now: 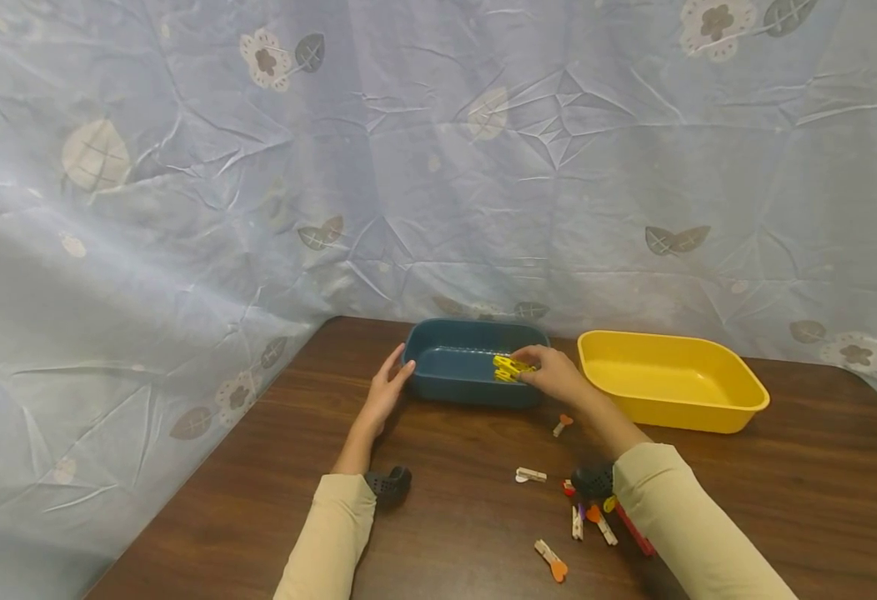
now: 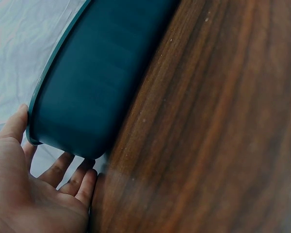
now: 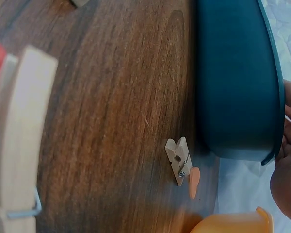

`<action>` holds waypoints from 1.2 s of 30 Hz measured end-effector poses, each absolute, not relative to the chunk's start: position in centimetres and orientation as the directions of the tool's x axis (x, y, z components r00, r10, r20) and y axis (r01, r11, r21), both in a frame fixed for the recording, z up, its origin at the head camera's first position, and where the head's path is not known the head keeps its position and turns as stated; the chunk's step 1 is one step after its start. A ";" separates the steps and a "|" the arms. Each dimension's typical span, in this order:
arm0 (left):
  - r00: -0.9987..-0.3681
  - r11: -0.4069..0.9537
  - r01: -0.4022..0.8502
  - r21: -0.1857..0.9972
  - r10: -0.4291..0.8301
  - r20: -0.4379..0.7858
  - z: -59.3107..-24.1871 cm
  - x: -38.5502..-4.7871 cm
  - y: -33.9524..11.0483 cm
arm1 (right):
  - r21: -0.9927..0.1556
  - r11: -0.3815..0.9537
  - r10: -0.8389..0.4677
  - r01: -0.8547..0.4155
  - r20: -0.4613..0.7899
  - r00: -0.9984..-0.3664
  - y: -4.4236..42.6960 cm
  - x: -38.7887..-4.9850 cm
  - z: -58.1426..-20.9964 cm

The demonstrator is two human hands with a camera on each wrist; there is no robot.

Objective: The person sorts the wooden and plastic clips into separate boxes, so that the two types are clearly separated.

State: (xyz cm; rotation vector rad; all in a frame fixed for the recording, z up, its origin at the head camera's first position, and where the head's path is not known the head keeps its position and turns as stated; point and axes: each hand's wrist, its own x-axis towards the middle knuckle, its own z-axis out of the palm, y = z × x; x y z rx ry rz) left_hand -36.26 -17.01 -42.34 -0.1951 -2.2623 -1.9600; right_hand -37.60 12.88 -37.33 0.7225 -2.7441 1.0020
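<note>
My left hand [image 1: 383,398] holds the left end of a dark blue plastic basin [image 1: 461,392]. In the left wrist view its thumb rests at the rim and the other fingers lie against the end wall. Over the basin's right part, my right hand [image 1: 558,375] pinches yellow plastic clothespins [image 1: 509,367]; how many is hard to tell. The right wrist view hides them behind the basin wall. A wooden clothespin with an orange heart [image 1: 562,426] lies in front of the basin, below the right hand.
A yellow basin [image 1: 709,410] stands right of the blue one. Nearer on the brown table [image 1: 453,533] lie several wooden clothespins with coloured hearts, including an orange one [image 1: 551,561] and a white one [image 1: 531,475]. A red object [image 1: 635,533] is partly under the right forearm. A patterned curtain [image 1: 438,167] hangs behind.
</note>
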 end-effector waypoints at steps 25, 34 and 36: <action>-0.984 0.124 0.175 0.977 0.039 0.171 -39.5 -34.1 -16.8 | -0.569 0.659 -0.418 -0.492 0.267 -0.868 12.8 -37.8 -37.2; -0.984 0.134 0.179 0.975 0.035 0.176 -39.4 -33.7 -16.6 | -0.542 0.662 -0.444 -0.518 0.274 -0.853 13.0 -37.7 -37.0; -0.984 0.135 0.176 0.975 0.036 0.173 -39.5 -33.7 -16.6 | -0.533 0.658 -0.454 -0.532 0.284 -0.845 13.1 -37.6 -36.9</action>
